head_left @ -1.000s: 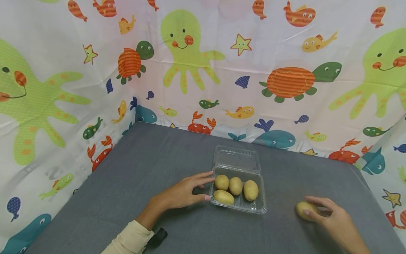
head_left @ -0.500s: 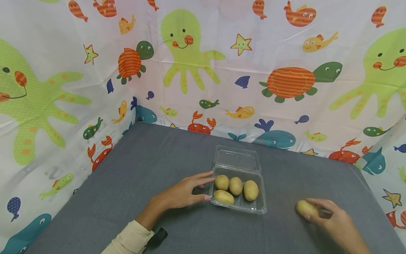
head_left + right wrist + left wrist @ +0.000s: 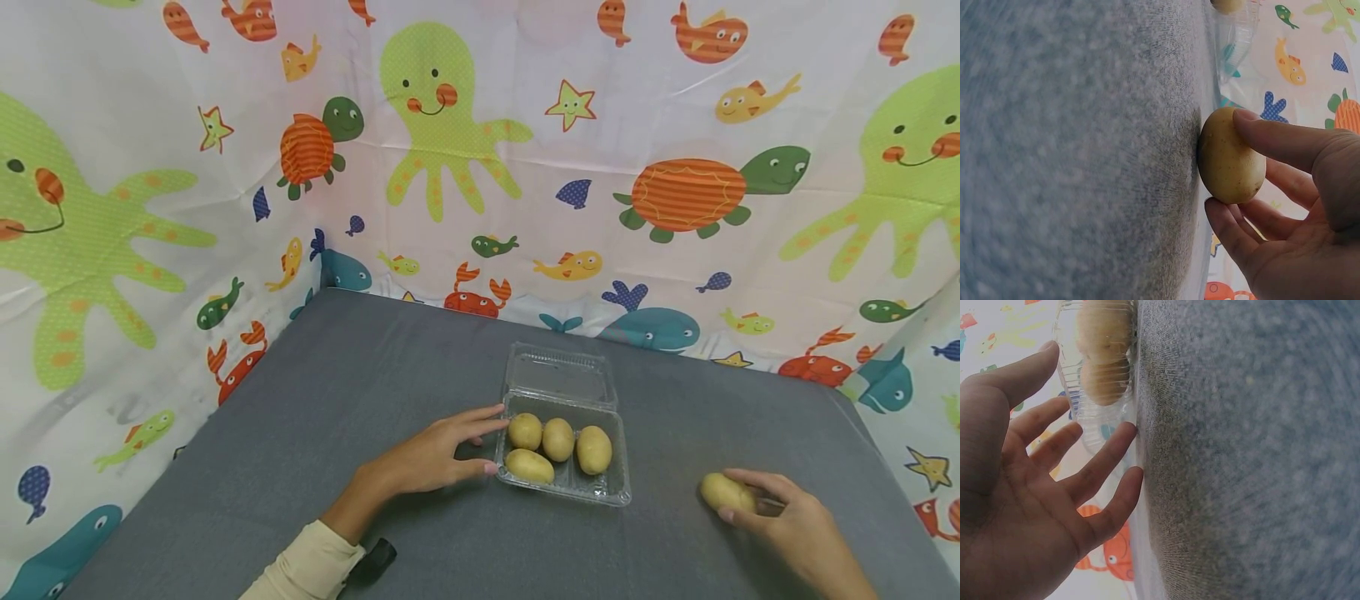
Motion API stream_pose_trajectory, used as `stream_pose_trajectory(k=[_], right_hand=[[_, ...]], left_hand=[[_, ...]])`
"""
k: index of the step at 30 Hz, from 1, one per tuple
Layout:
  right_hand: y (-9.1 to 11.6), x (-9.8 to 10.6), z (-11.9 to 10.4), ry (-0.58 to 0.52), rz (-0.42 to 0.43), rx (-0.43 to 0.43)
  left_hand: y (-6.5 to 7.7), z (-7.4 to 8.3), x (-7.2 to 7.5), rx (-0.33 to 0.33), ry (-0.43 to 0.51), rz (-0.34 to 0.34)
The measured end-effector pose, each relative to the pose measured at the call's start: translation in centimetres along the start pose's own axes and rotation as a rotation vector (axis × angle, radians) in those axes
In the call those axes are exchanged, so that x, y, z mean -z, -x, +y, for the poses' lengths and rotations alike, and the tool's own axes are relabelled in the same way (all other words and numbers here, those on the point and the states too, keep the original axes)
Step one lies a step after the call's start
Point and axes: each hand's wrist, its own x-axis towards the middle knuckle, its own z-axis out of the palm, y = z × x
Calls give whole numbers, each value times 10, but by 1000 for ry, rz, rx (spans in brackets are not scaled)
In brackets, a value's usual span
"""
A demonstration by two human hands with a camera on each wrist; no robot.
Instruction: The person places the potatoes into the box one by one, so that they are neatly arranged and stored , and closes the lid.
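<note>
Sleeve (image 3: 303, 568) and dark wrist item (image 3: 373, 562) lead, at far left, to the left hand (image 3: 435, 457): fingers apart and extended, gripping nothing, tips at the left wall of the clear container (image 3: 558, 492). Their placement suggests steadying; whether every tip makes contact cannot be told. The container base carries four loose potatoes (image 3: 558, 439): one front left, two behind it, one at right (part of the floor at the front is bare). Lid (image 3: 558, 375) lies back on the far side, presumably to give access from above. At right, well apart from the container, the right hand (image 3: 798, 518) pinches the fifth potato (image 3: 724, 492) across its sides, thumb opposed to fingers; this hold likely suits a smooth, rounded body. The fifth potato appears to touch the worktop (image 3: 375, 367).

Surroundings: printed sea-creature fabric (image 3: 645, 108) bounds the left, rear and right sides. Between the fifth potato and the base interior stands the container's raised right wall; the folded-back lid does not obstruct that side.
</note>
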Motion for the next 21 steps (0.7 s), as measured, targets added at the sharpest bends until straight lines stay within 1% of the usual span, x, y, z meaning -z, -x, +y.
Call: stream_pose_trajectory(k=[6,14,21], right_hand=[[0,0,1,7,-12,-25],[0,-3,0,15,34,-17],[1,-4,-1,19,58,-20]], left_hand=[[0,0,0,7,0,2],[0,-1,-1,-1,-6,5],[0,-2,-1,-4,-16,3]])
